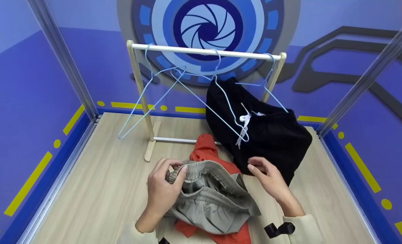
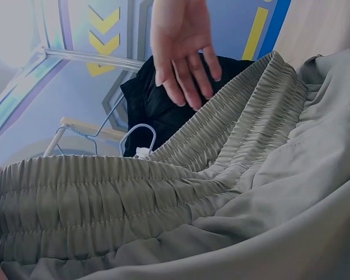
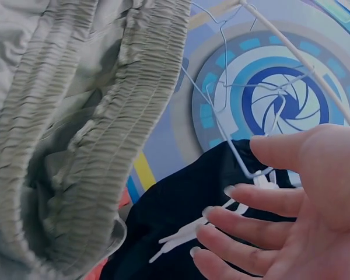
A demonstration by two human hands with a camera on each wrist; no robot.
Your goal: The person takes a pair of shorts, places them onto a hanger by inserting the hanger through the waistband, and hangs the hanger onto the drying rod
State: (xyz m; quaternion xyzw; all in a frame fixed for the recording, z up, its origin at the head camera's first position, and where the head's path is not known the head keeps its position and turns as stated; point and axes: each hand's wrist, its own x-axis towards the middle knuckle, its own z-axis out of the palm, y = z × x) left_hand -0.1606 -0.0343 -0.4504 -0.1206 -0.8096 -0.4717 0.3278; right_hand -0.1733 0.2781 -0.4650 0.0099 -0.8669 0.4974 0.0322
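Grey-green shorts (image 1: 204,210) with a gathered elastic waistband (image 2: 105,192) are held up by one side of the waist. My left hand (image 1: 165,183) pinches that waistband between thumb and fingers at its left end. The waist opening gapes toward the right. My right hand (image 1: 270,178) is apart from the shorts, to their right, its fingers loosely spread and holding nothing, in front of black shorts (image 1: 265,135). The black shorts hang on the rack's right side and have a white drawstring (image 3: 186,233). Under the grey-green shorts lies a red-orange garment (image 1: 206,149).
A small wooden rack with a white rod (image 1: 187,49) stands at the back of the table (image 1: 112,189). Light blue wire hangers (image 1: 136,115) hang from it, the middle one reaching forward over the black shorts. Blue printed walls (image 1: 95,67) and metal posts (image 1: 367,78) enclose the table.
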